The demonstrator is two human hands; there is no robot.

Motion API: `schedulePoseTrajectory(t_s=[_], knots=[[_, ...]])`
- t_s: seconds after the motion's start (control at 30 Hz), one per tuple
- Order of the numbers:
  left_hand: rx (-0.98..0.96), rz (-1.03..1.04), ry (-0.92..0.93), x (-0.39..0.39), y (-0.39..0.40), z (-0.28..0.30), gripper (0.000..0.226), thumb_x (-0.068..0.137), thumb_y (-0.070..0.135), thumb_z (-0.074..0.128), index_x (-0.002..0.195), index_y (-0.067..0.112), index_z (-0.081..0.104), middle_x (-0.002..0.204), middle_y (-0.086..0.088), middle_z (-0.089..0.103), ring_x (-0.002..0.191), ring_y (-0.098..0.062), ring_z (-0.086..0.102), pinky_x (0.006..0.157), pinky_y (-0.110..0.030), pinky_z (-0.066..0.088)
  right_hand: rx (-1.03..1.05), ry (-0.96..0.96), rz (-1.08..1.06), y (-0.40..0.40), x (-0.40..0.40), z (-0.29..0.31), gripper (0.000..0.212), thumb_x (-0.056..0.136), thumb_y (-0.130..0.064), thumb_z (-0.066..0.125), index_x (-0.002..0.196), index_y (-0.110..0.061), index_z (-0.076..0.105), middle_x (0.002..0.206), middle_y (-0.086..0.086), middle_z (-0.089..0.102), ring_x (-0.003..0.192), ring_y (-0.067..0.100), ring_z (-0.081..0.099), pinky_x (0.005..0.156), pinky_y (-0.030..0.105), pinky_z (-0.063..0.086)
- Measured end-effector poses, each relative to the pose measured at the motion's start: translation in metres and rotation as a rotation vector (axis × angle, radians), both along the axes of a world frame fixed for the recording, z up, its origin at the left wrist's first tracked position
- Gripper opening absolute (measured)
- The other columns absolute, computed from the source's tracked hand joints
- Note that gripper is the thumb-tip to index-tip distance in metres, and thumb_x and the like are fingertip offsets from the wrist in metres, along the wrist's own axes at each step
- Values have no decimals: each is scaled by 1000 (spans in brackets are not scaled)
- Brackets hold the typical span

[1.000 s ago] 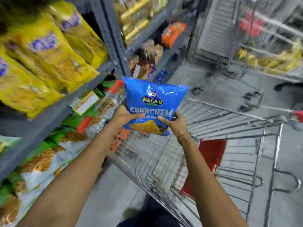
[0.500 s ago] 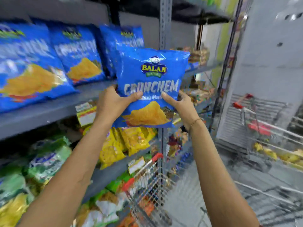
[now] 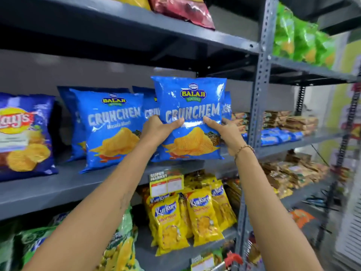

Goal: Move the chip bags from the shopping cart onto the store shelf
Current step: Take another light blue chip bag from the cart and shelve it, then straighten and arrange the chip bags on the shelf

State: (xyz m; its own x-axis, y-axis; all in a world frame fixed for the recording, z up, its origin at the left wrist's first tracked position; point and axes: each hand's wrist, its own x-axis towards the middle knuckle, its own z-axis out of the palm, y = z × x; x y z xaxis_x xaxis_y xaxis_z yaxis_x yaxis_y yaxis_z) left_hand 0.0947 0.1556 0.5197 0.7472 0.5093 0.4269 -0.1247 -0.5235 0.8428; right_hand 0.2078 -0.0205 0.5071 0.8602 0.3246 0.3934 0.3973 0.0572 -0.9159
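Observation:
I hold a blue Balaji Crunchem chip bag point(image 3: 192, 102) upright in both hands, just above the front edge of the grey middle shelf point(image 3: 78, 182). My left hand point(image 3: 158, 129) grips its lower left side and my right hand point(image 3: 224, 133) its lower right side. Behind and to its left stand more blue Crunchem bags point(image 3: 111, 126) on the same shelf. Only a red corner of the shopping cart point(image 3: 232, 259) shows at the bottom edge.
A dark blue Lays bag point(image 3: 23, 133) stands at the left of the shelf. Yellow Kurkure bags point(image 3: 187, 216) fill the shelf below, green bags point(image 3: 300, 40) the upper right. A perforated grey upright post point(image 3: 259, 94) borders the bay on the right.
The bag has gone up from over the cart to the middle shelf. My view has tilted up, so the cart has dropped almost out of sight.

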Motion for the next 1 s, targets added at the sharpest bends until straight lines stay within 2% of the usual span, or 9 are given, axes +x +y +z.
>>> schedulePoseTrajectory(t_s=[0.07,0.17,0.27,0.37,0.5,0.6,0.8,0.93,1.0], knots=[[-19,26,24,13,3,-5,67,70,57,72,108,4,59,103,-15,66,89,-28,62,79,-48,50,11,16,0,10,3,-1,106,58,-59,78,140,-7,35,139,4,47,120,21,54,97,41,49],[-18,44,30,31,8,-10,66,75,56,69,122,13,52,115,-8,62,97,-27,59,83,-45,48,48,49,-12,25,27,-10,85,73,-43,75,138,-9,32,133,7,44,106,16,50,81,27,46],[-27,47,19,43,13,-12,66,77,53,69,131,21,49,130,0,58,116,-27,57,96,-43,47,55,31,-36,37,42,-15,85,74,-48,72,140,-14,31,146,10,38,115,18,47,88,32,42],[-26,104,11,52,19,-15,73,73,60,68,132,20,49,130,1,58,115,-25,57,88,-37,45,75,-4,-51,49,51,-17,85,75,-51,69,141,-15,30,148,7,35,131,19,40,89,30,38],[8,205,68,56,21,-16,87,79,61,61,142,8,33,120,-3,58,104,-23,57,83,-37,41,76,-68,-114,63,55,-21,85,75,-56,66,140,-12,34,144,3,41,132,20,39,97,30,37],[74,227,108,55,18,-18,95,81,56,61,148,5,16,149,-11,37,134,-31,40,102,-41,39,90,-123,-184,70,55,-31,83,75,-56,66,139,-10,38,140,5,45,128,21,43,99,32,38],[165,257,64,56,16,-29,85,80,47,68,142,5,26,145,-11,42,130,-31,45,102,-41,42,85,-211,-266,75,51,-37,79,80,-52,64,140,-9,36,141,7,43,127,19,41,94,25,32],[316,363,3,55,18,-37,83,79,45,69,140,4,31,140,-13,45,129,-31,44,104,-44,42,92,-219,-295,77,51,-43,76,78,-54,64,138,-14,40,136,2,48,122,15,46,99,33,42],[440,450,-40,50,18,-41,77,81,39,68,140,5,32,138,-13,45,128,-31,42,105,-41,38,85,-225,-297,78,50,-47,74,78,-53,64,138,-15,41,135,3,50,123,16,47,101,39,44]])
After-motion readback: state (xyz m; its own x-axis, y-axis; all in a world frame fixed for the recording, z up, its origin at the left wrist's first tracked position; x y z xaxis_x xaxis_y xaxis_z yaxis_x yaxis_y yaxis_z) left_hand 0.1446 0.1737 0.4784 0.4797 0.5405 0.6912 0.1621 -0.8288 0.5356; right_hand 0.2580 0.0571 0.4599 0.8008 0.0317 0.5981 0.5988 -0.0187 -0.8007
